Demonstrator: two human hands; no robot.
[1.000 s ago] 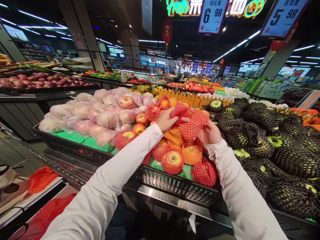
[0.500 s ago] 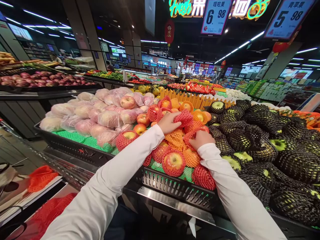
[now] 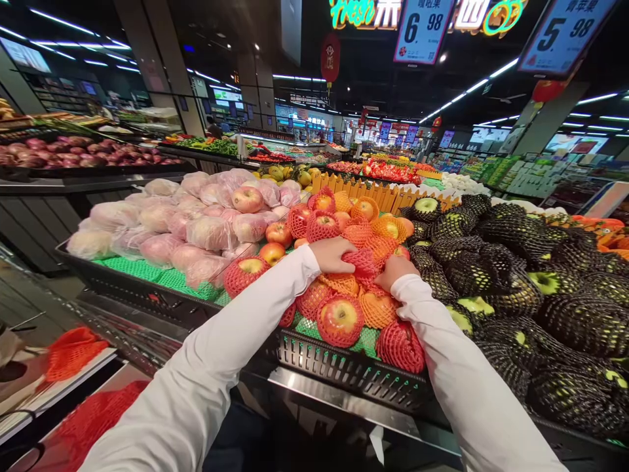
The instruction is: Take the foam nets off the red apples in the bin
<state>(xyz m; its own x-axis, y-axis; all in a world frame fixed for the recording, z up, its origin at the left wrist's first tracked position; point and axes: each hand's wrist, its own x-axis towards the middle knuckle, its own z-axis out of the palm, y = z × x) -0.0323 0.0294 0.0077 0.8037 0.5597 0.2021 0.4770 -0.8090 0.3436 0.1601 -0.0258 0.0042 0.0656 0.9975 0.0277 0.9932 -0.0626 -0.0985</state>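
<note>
My left hand (image 3: 334,254) is closed around an apple in a red foam net (image 3: 364,264), low over the middle of the apple pile. Just to its right, my right hand (image 3: 397,270) has its fingers curled against red netting on the near side of the same spot; its fingertips are partly hidden. Around both hands lie apples in red and orange foam nets, among them a red-netted apple (image 3: 340,320) at the front and an orange-netted one (image 3: 378,308). Bare red apples (image 3: 273,253) sit to the left of my left hand.
Plastic-wrapped apples (image 3: 211,233) fill the left part of the black crate (image 3: 339,367). Green apples in black nets (image 3: 472,262) are heaped on the right. Behind runs a small orange fence (image 3: 363,189). Loose red netting (image 3: 98,419) lies in a box at lower left.
My left hand has lowered the red-netted apple from above the pile toward my right hand. My right hand stays at nearly the same place. The view has shifted slightly.
</note>
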